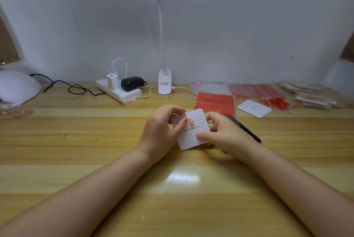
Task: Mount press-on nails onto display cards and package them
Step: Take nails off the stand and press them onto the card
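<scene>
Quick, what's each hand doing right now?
Left hand: pinching the white card at its nails.
Right hand: gripping the card, black tool tucked in it.

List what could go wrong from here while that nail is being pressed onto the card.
1. The card is held in the air between both hands, not flat on the table, so it may bend or tilt and the nail may set crooked.
2. The left fingers cover the card's left edge, so nails there may get knocked.
3. The black pen lies right behind the right hand and could be bumped.
</scene>
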The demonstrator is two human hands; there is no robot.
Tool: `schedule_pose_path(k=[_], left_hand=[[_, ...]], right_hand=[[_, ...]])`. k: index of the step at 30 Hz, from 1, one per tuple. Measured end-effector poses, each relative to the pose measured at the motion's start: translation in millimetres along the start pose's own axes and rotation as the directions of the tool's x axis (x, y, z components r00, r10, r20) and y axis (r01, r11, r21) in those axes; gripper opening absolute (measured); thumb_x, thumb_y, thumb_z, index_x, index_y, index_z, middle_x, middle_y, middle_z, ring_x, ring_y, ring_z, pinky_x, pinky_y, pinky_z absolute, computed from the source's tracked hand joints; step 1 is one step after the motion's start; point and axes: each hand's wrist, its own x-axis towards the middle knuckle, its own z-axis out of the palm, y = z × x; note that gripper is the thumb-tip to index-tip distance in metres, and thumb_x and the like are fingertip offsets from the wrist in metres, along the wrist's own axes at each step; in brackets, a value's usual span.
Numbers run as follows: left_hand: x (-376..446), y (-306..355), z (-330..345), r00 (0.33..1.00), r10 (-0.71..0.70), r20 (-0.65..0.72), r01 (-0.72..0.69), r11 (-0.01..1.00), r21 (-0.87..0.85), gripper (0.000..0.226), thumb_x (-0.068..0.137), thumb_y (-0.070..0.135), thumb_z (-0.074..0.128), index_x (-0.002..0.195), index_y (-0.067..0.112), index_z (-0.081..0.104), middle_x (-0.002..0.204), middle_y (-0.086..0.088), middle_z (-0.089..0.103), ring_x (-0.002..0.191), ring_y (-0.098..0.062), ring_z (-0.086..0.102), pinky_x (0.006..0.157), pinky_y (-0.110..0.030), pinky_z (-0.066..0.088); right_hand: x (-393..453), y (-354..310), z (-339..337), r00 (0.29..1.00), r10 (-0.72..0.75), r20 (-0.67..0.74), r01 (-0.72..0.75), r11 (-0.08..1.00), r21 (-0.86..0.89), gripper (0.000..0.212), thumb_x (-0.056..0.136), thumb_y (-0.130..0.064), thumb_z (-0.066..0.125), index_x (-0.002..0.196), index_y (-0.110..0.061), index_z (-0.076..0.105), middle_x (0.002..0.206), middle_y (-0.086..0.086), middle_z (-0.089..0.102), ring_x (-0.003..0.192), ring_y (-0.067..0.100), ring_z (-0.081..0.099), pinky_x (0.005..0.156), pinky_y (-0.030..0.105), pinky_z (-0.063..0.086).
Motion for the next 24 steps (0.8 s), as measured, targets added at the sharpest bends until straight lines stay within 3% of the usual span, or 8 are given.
schedule_pose_path(k=[2,7,9,14,18,24], left_hand=[[0,0,0,1.0,0.01,-0.014,-0.01,1.0,0.007,0.016,0.081,0.007,0.072,0.096,0.008,0.066,0.087,0.003,0.062,0.073,-0.005,0.053,0.068,-0.011,0.043],[0,-1,0,0.999,0.005,-0.052,-0.004,1.0,0.017,0.016,0.083,0.008,0.069,0.098,0.005,0.066,0.093,-0.004,0.067,0.079,-0.009,0.056,0.075,-0.008,0.04],[0,1,0,0.997,0.039,-0.063,-0.037,0.999,0.028,0.019,0.083,0.013,0.066,0.1,0.003,0.066,0.098,-0.006,0.067,0.089,-0.011,0.058,0.082,-0.01,0.04],[0,1,0,0.987,0.131,-0.091,-0.122,0.988,0.095,0.024,0.086,0.027,0.062,0.101,0.01,0.071,0.108,-0.008,0.064,0.102,-0.025,0.058,0.091,-0.035,0.043],[0,1,1,0.98,0.156,-0.122,-0.142,0.983,0.117,0.025,0.085,0.031,0.06,0.098,0.014,0.074,0.108,-0.008,0.065,0.101,-0.028,0.057,0.09,-0.037,0.043],[0,1,1,0.985,0.126,-0.116,-0.116,0.989,0.092,0.023,0.084,0.03,0.064,0.098,0.016,0.074,0.108,-0.008,0.065,0.101,-0.029,0.057,0.091,-0.035,0.042]], right_hand=[[0,-2,2,1.0,0.006,-0.011,-0.006,1.0,0.026,0.019,0.089,-0.007,0.06,0.102,-0.02,0.057,0.08,-0.001,0.07,0.046,-0.002,0.054,0.041,0.016,0.037],[-1,-3,14,0.997,-0.014,-0.076,0.029,0.978,0.205,0.013,0.095,-0.006,0.053,0.101,-0.016,0.058,0.062,-0.01,0.066,0.046,-0.003,0.056,0.04,0.015,0.04],[-2,-2,18,0.994,-0.038,-0.107,0.06,0.974,0.217,0.011,0.095,-0.007,0.053,0.102,-0.016,0.057,0.062,-0.009,0.067,0.049,-0.002,0.058,0.041,0.015,0.04],[-5,-4,28,0.979,-0.121,-0.167,0.158,0.959,0.235,0.005,0.097,-0.009,0.052,0.099,-0.013,0.055,0.065,-0.004,0.068,0.046,0.002,0.056,0.042,0.015,0.04],[-6,-3,32,0.965,-0.171,-0.198,0.211,0.957,0.201,0.005,0.097,-0.011,0.052,0.102,-0.01,0.055,0.07,0.007,0.068,0.044,0.011,0.052,0.045,0.019,0.041],[-6,-1,35,0.964,-0.189,-0.188,0.232,0.943,0.24,0.005,0.097,-0.011,0.052,0.102,-0.01,0.054,0.063,-0.004,0.067,0.045,0.011,0.053,0.046,0.021,0.043]])
